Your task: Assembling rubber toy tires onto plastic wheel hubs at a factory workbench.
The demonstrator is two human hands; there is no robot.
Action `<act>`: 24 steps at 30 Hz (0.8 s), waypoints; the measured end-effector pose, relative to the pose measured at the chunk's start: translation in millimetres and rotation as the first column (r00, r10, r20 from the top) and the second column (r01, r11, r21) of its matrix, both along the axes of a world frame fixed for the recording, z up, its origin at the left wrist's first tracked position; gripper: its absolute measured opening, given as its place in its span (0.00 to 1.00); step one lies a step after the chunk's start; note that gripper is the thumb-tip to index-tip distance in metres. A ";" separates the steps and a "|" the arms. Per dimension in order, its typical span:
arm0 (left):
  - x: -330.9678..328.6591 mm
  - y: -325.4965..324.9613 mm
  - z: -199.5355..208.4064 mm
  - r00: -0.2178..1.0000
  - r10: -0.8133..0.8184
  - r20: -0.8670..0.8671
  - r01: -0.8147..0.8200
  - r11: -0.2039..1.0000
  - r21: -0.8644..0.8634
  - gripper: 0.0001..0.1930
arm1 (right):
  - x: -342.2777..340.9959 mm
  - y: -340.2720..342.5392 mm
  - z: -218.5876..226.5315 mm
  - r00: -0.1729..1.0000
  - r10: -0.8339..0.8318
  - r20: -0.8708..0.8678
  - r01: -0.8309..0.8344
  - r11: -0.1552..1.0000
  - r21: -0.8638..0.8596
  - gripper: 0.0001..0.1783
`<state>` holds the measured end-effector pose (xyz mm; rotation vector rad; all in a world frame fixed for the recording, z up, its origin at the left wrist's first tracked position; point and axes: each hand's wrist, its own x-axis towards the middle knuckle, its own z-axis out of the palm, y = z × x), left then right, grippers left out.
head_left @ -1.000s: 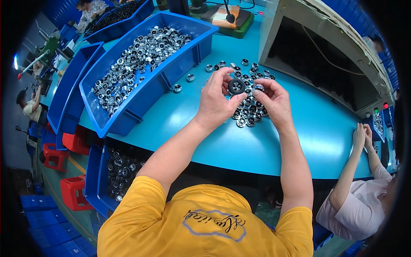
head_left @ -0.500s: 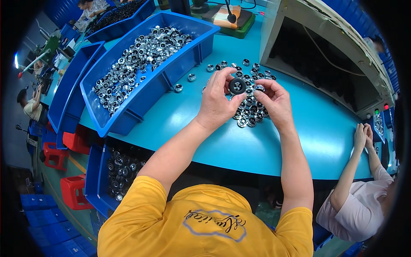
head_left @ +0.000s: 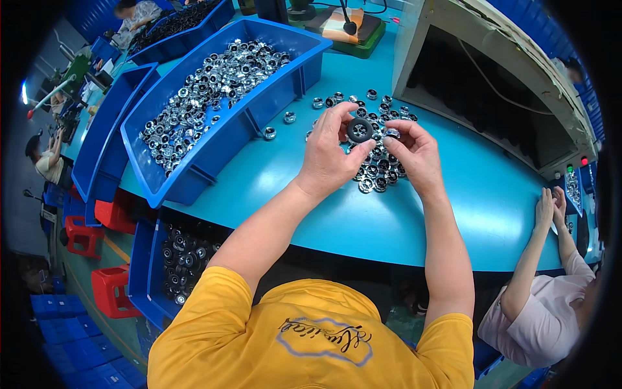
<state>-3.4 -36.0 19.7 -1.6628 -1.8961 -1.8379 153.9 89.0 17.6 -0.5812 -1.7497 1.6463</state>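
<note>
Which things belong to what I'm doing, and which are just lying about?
Likely involved:
left hand: black-tyred wheel
right hand: chrome hub
loose hubs on the table
blue bin of hubs

Seemingly aside:
red stools
pale boxy machine

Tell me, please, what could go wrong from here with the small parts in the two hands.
The left hand holds a black-rimmed wheel by its edge, so it might slip out. The right hand pinches a small shiny hub; if dropped, it could get lost among the similar loose hubs below. Two stray hubs beside the blue bin might be knocked by the left forearm.
</note>
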 end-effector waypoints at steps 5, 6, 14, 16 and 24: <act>1.6 0.4 -2.4 1.000 -0.006 -0.019 0.006 1.000 0.005 0.34 | 2.8 0.8 -0.8 1.000 -0.009 0.005 0.009 1.000 0.005 0.17; 2.5 1.3 -2.1 1.000 -0.019 -0.012 0.019 1.000 0.007 0.34 | 4.1 0.8 2.7 1.000 -0.016 0.007 0.016 1.000 -0.002 0.16; 55.4 9.3 27.7 0.974 -0.213 -0.072 0.212 0.977 -0.015 0.36 | 54.8 33.1 66.1 0.819 -0.294 -0.492 0.171 0.945 -0.280 0.17; 82.4 19.6 38.7 0.956 -0.289 -0.054 0.288 0.957 -0.028 0.38 | 91.3 32.2 92.6 0.780 -0.329 -0.533 0.214 0.940 -0.266 0.18; 227.5 91.2 26.5 0.763 -0.546 0.347 0.589 0.808 -0.025 0.40 | 252.4 -91.7 39.4 0.719 -0.589 -0.369 0.619 0.784 -0.045 0.16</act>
